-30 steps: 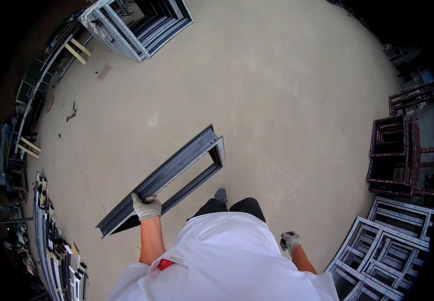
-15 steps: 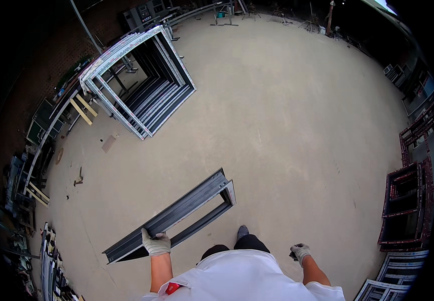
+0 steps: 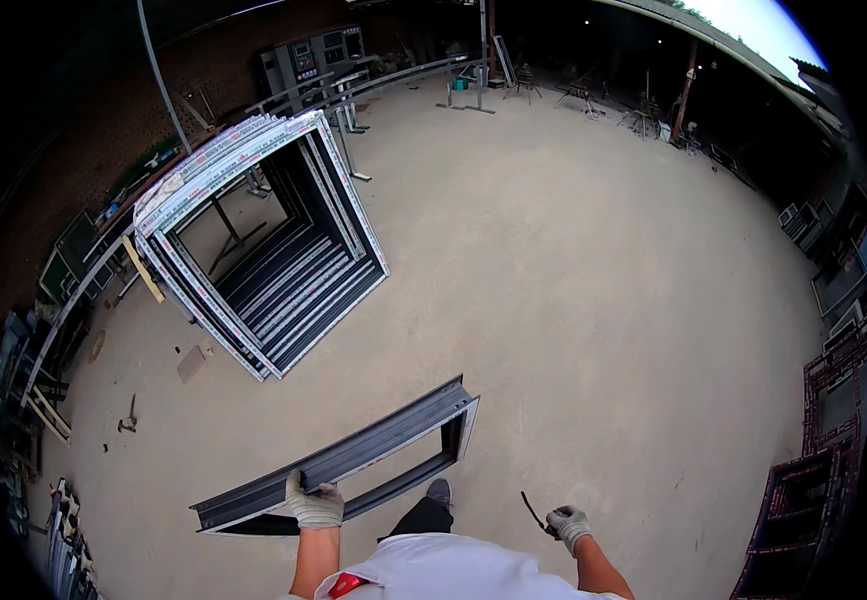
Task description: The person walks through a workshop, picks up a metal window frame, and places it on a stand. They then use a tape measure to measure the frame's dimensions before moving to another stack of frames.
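Note:
My gloved left hand (image 3: 315, 503) grips the long upper side of a dark grey rectangular window frame (image 3: 383, 430). The frame hangs tilted in front of my body, its right end higher than its left. Off to my right, my gloved right hand (image 3: 568, 523) is closed around a thin black strip-like thing (image 3: 530, 508) that sticks out up and to the left. The rest of that thing is hidden in the glove. Ahead and to the left stands a stack of large frames (image 3: 223, 165), with white film on their faces.
A hammer-like tool (image 3: 129, 415) and a flat brownish piece (image 3: 191, 364) lie on the concrete floor at left. Dark red frames (image 3: 798, 500) lean along the right side. A bundle of profiles (image 3: 71, 540) lies at lower left; grey machine cabinets (image 3: 308, 62) stand far back.
I have stepped forward, so the frame stack appears nearer and larger. The held frame stays in my left hand. My right hand has swung inward, and its black strip now shows clearly.

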Available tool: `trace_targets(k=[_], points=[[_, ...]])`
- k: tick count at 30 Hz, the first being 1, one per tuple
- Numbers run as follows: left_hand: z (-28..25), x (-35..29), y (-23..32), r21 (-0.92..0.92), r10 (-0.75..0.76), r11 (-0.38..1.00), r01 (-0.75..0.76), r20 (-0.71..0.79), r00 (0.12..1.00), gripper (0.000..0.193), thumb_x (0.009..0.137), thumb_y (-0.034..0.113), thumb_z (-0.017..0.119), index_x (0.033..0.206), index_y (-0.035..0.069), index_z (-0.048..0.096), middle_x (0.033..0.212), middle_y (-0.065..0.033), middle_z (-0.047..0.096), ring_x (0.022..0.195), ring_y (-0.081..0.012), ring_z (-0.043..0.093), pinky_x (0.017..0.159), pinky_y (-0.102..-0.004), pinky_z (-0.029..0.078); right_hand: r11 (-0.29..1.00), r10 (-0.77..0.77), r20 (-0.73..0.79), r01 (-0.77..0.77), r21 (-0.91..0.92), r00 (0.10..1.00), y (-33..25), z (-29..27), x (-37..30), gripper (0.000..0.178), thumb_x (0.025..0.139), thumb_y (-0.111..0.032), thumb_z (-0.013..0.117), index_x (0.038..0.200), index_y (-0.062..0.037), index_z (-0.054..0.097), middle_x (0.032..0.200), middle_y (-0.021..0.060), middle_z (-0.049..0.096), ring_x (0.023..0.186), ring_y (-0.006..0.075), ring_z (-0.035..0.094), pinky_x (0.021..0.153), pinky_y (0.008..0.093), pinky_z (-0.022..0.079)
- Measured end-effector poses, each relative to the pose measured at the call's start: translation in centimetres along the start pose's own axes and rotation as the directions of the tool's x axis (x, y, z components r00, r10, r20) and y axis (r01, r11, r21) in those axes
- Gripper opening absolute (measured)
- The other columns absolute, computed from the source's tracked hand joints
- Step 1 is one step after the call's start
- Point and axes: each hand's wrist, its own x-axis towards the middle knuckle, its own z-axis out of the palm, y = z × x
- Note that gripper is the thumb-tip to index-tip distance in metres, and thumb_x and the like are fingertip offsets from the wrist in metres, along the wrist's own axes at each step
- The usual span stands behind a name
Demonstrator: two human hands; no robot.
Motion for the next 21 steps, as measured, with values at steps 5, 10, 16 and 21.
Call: trace_targets(k=[5,10,16,21], points=[[13.9,8.4,-3.9,0.049,0.059,0.997,-0.057,-0.035,0.998,0.027,0.078,0.033,0.07,0.094,0.014,0.061,0.092,-0.0011,0.066,0.072,-0.0138,0.064,0.043,-0.0181,0.045,0.89,0.454,-0.077,-0.455,0.003,0.888,-1.6,-0.6,5.2,0.022,0.076,-0.016,0.073,0.093,-0.0043,0.064,0.074,0.0113,0.068,0.058,0.0208,0.066,0.049,0.0361,0.054],[28.9,17.1,-9.5,0.079,0.118,0.99,-0.118,0.003,0.993,0.032,0.078,0.035,0.071,0.097,0.011,0.06,0.097,-0.0027,0.066,0.075,-0.0139,0.064,0.046,-0.0166,0.045,0.807,0.59,-0.025,-0.59,-0.023,0.807,-10.4,-3.1,14.2,0.042,0.085,-0.036,0.058,0.118,-0.0097,0.056,0.112,0.0146,0.055,0.103,0.025,0.047,0.083,0.0344,0.041],[44.5,28.3,-19.2,0.083,0.103,0.991,-0.106,0.038,0.994,0.029,0.078,0.035,0.07,0.094,0.013,0.06,0.093,-0.0008,0.065,0.07,-0.0121,0.062,0.042,-0.0175,0.043,0.845,0.518,-0.117,-0.486,0.224,0.847,-23.3,-3.1,35.2,0.021,0.077,-0.015,0.072,0.093,-0.0041,0.063,0.071,0.0121,0.067,0.056,0.0215,0.065,0.048,0.0373,0.054],[55.7,34.6,-22.7,0.062,0.085,0.994,-0.095,0.147,0.985,0.028,0.082,0.032,0.065,0.101,0.011,0.064,0.1,-0.0044,0.068,0.077,-0.0158,0.065,0.043,-0.0179,0.046,0.998,0.049,-0.02,-0.049,-0.033,0.999,-55.1,-1.2,51.1,0.024,0.076,-0.018,0.07,0.091,-0.0012,0.063,0.07,0.0066,0.063,0.053,0.0156,0.06,0.048,0.0301,0.049]])
